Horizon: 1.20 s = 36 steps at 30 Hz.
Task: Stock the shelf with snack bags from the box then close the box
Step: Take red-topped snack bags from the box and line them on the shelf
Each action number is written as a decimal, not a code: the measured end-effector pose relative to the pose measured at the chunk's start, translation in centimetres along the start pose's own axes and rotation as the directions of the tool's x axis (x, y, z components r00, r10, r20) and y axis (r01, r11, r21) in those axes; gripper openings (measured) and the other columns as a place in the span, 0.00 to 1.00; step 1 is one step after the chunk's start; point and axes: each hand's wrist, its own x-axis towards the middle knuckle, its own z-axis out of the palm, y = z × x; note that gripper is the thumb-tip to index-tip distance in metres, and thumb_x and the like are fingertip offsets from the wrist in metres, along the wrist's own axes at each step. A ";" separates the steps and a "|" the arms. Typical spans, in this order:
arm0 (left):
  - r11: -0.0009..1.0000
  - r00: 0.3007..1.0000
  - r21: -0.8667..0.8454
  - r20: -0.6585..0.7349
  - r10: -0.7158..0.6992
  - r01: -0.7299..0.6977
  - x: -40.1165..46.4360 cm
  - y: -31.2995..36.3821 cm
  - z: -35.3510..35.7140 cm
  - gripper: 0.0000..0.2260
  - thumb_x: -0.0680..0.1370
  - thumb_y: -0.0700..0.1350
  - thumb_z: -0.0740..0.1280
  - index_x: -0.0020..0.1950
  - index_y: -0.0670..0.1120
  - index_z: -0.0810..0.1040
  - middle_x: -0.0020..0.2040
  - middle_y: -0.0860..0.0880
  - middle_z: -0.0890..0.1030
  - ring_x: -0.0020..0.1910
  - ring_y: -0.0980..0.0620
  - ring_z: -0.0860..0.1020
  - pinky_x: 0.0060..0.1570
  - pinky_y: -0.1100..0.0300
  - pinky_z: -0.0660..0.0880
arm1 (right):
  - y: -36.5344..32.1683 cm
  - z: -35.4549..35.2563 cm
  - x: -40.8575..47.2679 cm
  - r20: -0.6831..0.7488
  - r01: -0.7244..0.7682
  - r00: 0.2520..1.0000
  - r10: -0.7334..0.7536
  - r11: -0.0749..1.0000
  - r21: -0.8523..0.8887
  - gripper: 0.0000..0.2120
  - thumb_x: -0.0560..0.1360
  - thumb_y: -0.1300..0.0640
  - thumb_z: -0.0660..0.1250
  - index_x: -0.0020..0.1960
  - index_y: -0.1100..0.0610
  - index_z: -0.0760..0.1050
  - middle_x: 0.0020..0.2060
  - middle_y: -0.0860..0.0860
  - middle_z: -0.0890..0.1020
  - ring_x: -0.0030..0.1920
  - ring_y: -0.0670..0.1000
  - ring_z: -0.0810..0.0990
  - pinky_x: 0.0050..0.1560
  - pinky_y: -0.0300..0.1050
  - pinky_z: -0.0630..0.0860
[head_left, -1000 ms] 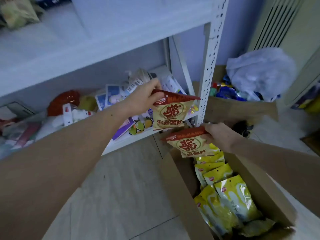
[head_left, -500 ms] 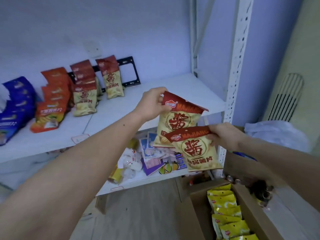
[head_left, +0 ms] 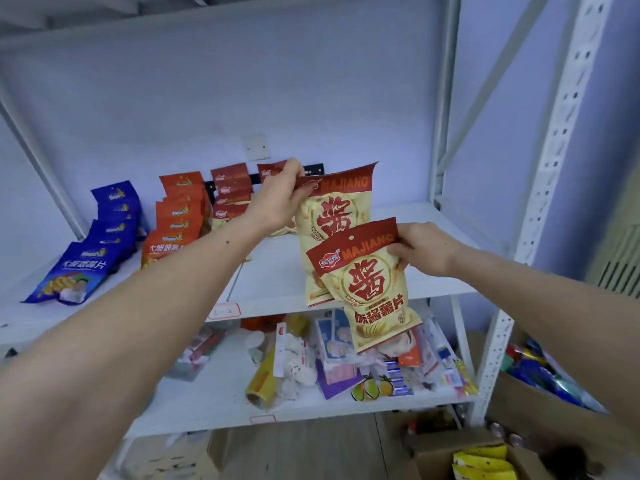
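Note:
My left hand [head_left: 277,199] pinches the red top of a cream-and-red snack bag [head_left: 337,216] and holds it over the white middle shelf [head_left: 277,278]. My right hand [head_left: 426,249] grips a second, identical bag [head_left: 370,289], which hangs lower and overlaps the front of the first. At the back of that shelf stand rows of matching red-topped bags [head_left: 230,192], orange bags [head_left: 176,220] and blue bags [head_left: 97,244]. The open cardboard box [head_left: 436,455] sits at the bottom right, with yellow bags [head_left: 485,462] showing inside.
The lower shelf [head_left: 214,403] carries a jumble of mixed packets and small goods. A white perforated upright [head_left: 540,202] bounds the shelving on the right. Behind it another box [head_left: 547,400] holds colourful wrapped items.
Both hands have risen from the box level up to the middle shelf, each carrying its bag. The view has tilted upward, so the box has dropped to the frame's bottom.

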 end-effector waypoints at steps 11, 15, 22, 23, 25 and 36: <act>0.995 0.992 -0.010 0.073 0.101 -0.101 6.4 -14.7 -4.2 0.13 0.83 0.43 0.59 0.64 0.43 0.78 0.52 0.45 0.83 0.43 0.46 0.81 0.48 0.46 0.79 | -7.0 3.3 13.1 0.018 -0.080 0.997 0.079 0.989 0.120 0.10 0.82 0.58 0.54 0.61 0.50 0.68 0.50 0.48 0.81 0.41 0.47 0.85 0.45 0.40 0.76; 0.996 0.996 -0.075 0.068 0.049 -0.043 8.8 -19.3 -3.7 0.11 0.83 0.43 0.59 0.58 0.43 0.80 0.36 0.54 0.77 0.39 0.44 0.81 0.45 0.44 0.80 | -7.6 5.0 16.7 0.019 -0.121 0.993 0.119 0.983 0.136 0.10 0.82 0.58 0.54 0.62 0.50 0.68 0.49 0.49 0.81 0.40 0.45 0.84 0.42 0.37 0.74; 0.988 0.997 -0.151 0.079 -0.022 0.034 12.3 -25.1 -1.3 0.12 0.82 0.44 0.60 0.58 0.43 0.80 0.38 0.56 0.77 0.42 0.47 0.81 0.48 0.46 0.80 | -6.6 7.1 22.6 0.040 -0.165 0.986 0.161 0.971 0.171 0.11 0.82 0.57 0.54 0.63 0.54 0.69 0.52 0.52 0.82 0.41 0.47 0.84 0.44 0.41 0.76; 0.984 0.996 -0.169 0.081 -0.034 0.048 12.8 -25.8 -0.9 0.12 0.82 0.44 0.60 0.59 0.43 0.80 0.39 0.55 0.78 0.43 0.48 0.81 0.47 0.46 0.80 | -6.4 7.2 23.5 0.041 -0.169 0.986 0.164 0.968 0.187 0.11 0.82 0.58 0.54 0.63 0.54 0.69 0.52 0.52 0.81 0.41 0.48 0.84 0.45 0.41 0.76; 0.970 0.993 -0.223 0.088 -0.075 0.093 13.9 -27.0 -0.1 0.11 0.82 0.44 0.61 0.60 0.45 0.79 0.46 0.50 0.82 0.45 0.49 0.82 0.45 0.50 0.82 | -5.9 7.6 25.6 0.047 -0.172 0.985 0.166 0.962 0.210 0.11 0.82 0.59 0.54 0.62 0.55 0.69 0.51 0.53 0.81 0.40 0.49 0.84 0.44 0.41 0.77; 0.944 0.961 -0.210 0.166 -0.223 0.255 22.8 -33.4 6.5 0.09 0.80 0.46 0.64 0.54 0.41 0.79 0.47 0.43 0.83 0.44 0.44 0.83 0.44 0.46 0.81 | -0.8 9.2 36.4 0.234 -0.254 0.954 0.190 0.924 0.285 0.13 0.82 0.59 0.54 0.65 0.55 0.68 0.54 0.54 0.82 0.41 0.52 0.86 0.46 0.48 0.82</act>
